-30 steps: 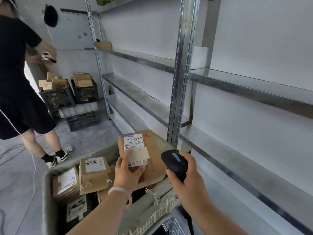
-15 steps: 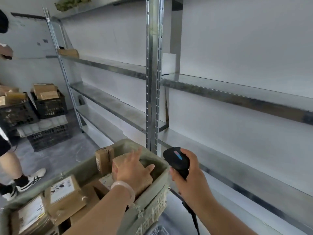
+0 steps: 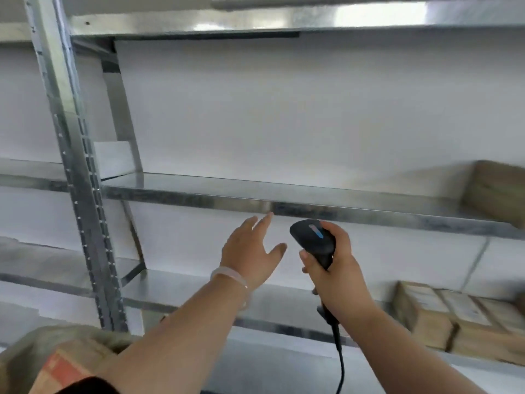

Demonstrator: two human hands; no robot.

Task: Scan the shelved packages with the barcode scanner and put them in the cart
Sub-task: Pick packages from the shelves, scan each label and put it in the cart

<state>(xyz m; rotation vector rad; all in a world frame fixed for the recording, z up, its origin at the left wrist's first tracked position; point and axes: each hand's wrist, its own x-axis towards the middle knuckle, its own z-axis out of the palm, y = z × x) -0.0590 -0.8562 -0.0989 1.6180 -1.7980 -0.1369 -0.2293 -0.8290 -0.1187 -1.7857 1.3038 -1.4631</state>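
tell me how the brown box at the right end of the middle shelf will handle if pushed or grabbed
The brown box looks like stiff cardboard, so it should hold its shape when gripped. Flat-sided, it is unlikely to roll, and would likely slide on the smooth metal shelf. Its weight cannot be judged.

Galvanized steel shelves (image 3: 199, 197) span the frame before a white wall (image 3: 284, 109); a perforated upright (image 3: 76, 177) stands left; glare upper right.

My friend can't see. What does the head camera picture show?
A left hand reaches, fingers spread, toward a metal shelf while the right hand grips a black scanner. Cardboard boxes sit on the shelves at the right.
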